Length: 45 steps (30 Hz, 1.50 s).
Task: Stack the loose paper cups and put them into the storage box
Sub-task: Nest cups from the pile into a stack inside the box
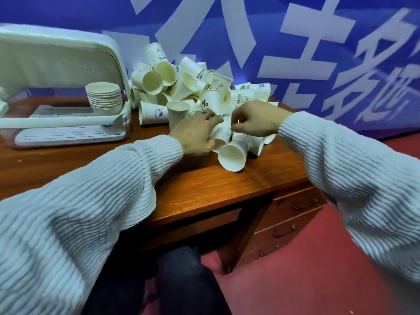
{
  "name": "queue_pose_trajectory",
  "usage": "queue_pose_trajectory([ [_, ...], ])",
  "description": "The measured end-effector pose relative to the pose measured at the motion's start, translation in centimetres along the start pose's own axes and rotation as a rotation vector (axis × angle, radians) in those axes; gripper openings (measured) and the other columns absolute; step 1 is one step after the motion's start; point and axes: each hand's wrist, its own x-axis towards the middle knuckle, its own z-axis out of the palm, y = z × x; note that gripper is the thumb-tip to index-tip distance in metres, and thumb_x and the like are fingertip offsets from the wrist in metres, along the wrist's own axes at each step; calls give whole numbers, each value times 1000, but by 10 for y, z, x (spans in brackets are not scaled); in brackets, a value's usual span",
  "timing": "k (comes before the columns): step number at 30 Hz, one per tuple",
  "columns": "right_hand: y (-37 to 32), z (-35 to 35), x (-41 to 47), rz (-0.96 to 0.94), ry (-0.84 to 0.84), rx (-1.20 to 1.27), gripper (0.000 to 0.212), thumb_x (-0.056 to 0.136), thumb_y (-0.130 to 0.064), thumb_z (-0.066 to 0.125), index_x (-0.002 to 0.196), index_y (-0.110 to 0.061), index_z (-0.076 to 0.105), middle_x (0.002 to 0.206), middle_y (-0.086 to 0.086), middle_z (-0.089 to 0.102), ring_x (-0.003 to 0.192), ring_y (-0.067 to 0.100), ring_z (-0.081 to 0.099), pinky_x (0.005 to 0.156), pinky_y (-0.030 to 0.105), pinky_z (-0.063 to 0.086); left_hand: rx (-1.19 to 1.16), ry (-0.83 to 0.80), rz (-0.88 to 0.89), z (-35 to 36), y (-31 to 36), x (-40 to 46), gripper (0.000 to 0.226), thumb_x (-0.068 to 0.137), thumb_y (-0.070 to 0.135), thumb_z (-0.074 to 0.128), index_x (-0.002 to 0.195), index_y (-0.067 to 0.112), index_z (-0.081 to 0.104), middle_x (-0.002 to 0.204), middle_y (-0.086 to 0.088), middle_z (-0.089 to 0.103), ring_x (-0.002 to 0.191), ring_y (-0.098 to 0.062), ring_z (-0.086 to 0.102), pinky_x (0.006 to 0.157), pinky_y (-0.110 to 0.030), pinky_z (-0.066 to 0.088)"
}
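A heap of loose white paper cups [181, 80] lies on the wooden desk [216, 185], piled against the blue backdrop. My left hand [195, 133] grips a cup lying on its side [221, 136] at the front of the heap. My right hand [254, 119] has its fingers curled and pinches at the rim of a cup beside it; exactly what it holds is hidden. Another cup [234, 155] lies on its side nearest me, mouth toward me. The white storage box [68, 133] stands open at the left, with a stack of nested cups [104, 96] inside it.
The box lid [56, 55] stands raised behind the box. A blue backdrop with white characters [295, 42] runs behind the desk. Drawers [288, 223] sit under the desk's right side above a red floor. My dark-trousered knees are below the desk edge.
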Motion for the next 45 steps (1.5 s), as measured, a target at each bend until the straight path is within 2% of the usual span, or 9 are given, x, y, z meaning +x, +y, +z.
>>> queue_pose_trajectory([
  [4, 9, 10, -17, 46, -20, 42, 41, 91, -61, 63, 105, -23, 71, 104, 0, 68, 96, 20, 62, 85, 38, 51, -144, -74, -126, 8, 8, 17, 84, 82, 48, 44, 160, 22, 26, 167, -12, 22, 150, -38, 27, 119, -55, 28],
  [8, 10, 18, -27, 51, -159, 98, 57, 78, -74, 68, 109, -27, 63, 99, -2, 69, 89, 15, 63, 85, 39, 53, -196, -41, -206, 11, 13, 29, 75, 93, 43, 37, 161, 21, 18, 156, -24, 35, 138, -45, 42, 112, -54, 36],
  [15, 16, 35, -34, 47, -16, 5, 25, 84, -58, 60, 100, -40, 52, 85, -15, 61, 89, 19, 60, 90, 53, 53, -136, -78, -259, 19, 11, 42, 49, 102, 34, 44, 145, 10, 44, 137, -28, 43, 127, -47, 48, 107, -52, 41],
  [20, 17, 35, -38, 38, 155, 18, 22, 92, -46, 58, 108, -32, 63, 87, -10, 64, 94, 24, 63, 82, 41, 53, -307, -130, -320, 9, 20, 39, 85, 74, 50, 42, 149, 9, 37, 140, -22, 52, 129, -41, 51, 106, -47, 43],
  [23, 20, 37, -36, 53, 257, 10, 23, 94, -41, 57, 111, -28, 67, 94, -4, 68, 94, 26, 64, 79, 39, 51, -267, -63, -358, 6, 19, 34, 83, 72, 55, 44, 142, 11, 50, 133, -22, 52, 125, -42, 51, 106, -47, 43],
  [26, 23, 40, -31, 98, 281, 71, 21, 94, -38, 57, 109, -27, 69, 90, -5, 63, 93, 26, 63, 77, 39, 50, -315, 88, -386, -1, 14, 31, 45, 86, 33, 55, 124, 10, 62, 123, -18, 60, 117, -38, 57, 99, -45, 47],
  [30, 19, 42, -23, 183, 327, 237, 8, 89, -34, 60, 93, -31, 66, 81, -9, 68, 89, 21, 66, 80, 40, 55, -425, 256, -443, -25, 11, 19, 29, 72, 32, 47, 96, 21, 58, 107, -11, 67, 107, -36, 60, 94, -45, 49],
  [33, 11, 39, -14, 243, 368, 368, 5, 86, -32, 61, 89, -32, 66, 76, -8, 69, 76, 16, 69, 76, 42, 59, -390, 369, -404, -42, 2, 7, 16, 82, 25, 51, 93, 16, 58, 98, -10, 67, 97, -37, 61, 83, -42, 50],
  [45, -57, 22, 40, 178, 451, 597, 9, 87, -23, 61, 90, -23, 69, 66, -3, 74, 54, 9, 69, 73, 38, 62, -274, 601, -468, -97, -54, -57, 16, 87, 31, 51, 88, 18, 60, 94, -7, 67, 91, -32, 61, 81, -44, 50],
])
